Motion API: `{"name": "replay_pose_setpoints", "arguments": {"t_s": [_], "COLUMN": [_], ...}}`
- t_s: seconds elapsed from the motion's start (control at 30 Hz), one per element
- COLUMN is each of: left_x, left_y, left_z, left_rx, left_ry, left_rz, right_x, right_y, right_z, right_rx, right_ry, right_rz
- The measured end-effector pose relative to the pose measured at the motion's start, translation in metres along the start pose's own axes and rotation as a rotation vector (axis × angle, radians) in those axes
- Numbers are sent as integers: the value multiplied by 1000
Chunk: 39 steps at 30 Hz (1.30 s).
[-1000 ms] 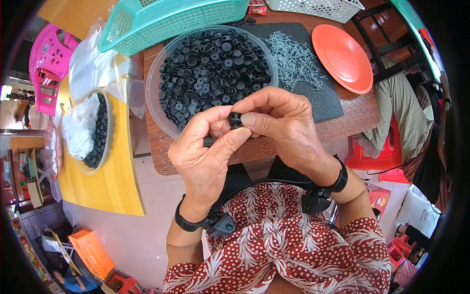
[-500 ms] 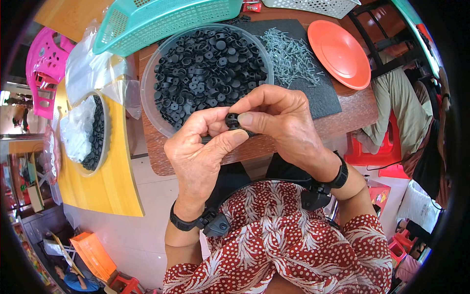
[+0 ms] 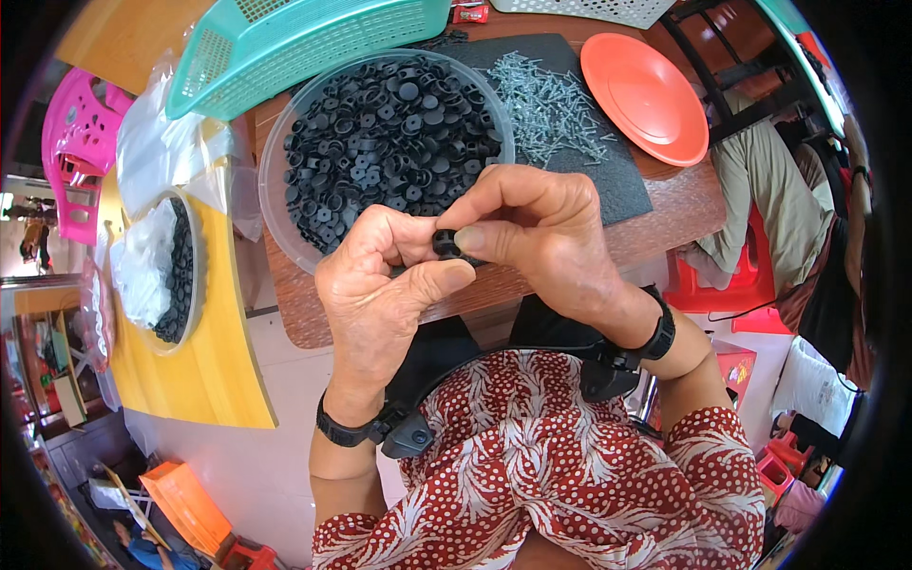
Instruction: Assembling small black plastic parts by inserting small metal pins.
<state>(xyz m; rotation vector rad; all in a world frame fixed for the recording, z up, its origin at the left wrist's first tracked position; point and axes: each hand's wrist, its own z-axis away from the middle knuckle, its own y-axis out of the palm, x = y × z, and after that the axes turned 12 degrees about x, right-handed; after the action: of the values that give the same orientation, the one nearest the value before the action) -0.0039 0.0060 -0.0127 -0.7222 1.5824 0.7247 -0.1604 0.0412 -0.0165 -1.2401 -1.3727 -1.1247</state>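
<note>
Just in front of the round tub, my two hands meet over a small round black plastic part (image 3: 445, 243). My left hand (image 3: 380, 271) is closed, its thumb and forefinger pinching the part from the left. From the other side, my right hand (image 3: 532, 233) grips it between thumb and fingertips. Behind them, the clear plastic tub (image 3: 267, 180) is filled with many small black plastic parts (image 3: 389, 133), some ring-shaped, some capped. A heap of silver screws (image 3: 546, 109) lies on a dark mat (image 3: 622, 190) to the right of the tub. My fingers partly hide the held part.
A red-orange plate (image 3: 651, 100) sits on the brown table (image 3: 294, 309) at right. A teal basket (image 3: 313, 57) stands behind the tub. On the yellow table (image 3: 218, 380) at left is another tub of black parts (image 3: 180, 275). A person's leg (image 3: 774, 204) is at right.
The view has shifted slightly, so the table things sit a little further left. Both hands still hold the black part, which has turned slightly; the left thumb sits a little lower.
</note>
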Motion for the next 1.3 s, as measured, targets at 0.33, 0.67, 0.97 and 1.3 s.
{"name": "replay_pose_setpoints", "arguments": {"t_s": [0.33,0.67,0.97,1.3], "left_x": [0,4,-2,6], "left_y": [-3,-3,-2,2], "left_z": [-2,-6,-8,-5], "left_rx": [43,59,65,23], "left_ry": [-25,-64,-90,-71], "left_rz": [25,18,66,18], "right_x": [7,6,7,7], "right_y": [-7,-5,-4,1], "right_z": [-4,0,0,3], "right_rx": [76,-13,-48,-76], "right_ry": [-12,21,96,47], "right_rz": [64,105,-13,24]}}
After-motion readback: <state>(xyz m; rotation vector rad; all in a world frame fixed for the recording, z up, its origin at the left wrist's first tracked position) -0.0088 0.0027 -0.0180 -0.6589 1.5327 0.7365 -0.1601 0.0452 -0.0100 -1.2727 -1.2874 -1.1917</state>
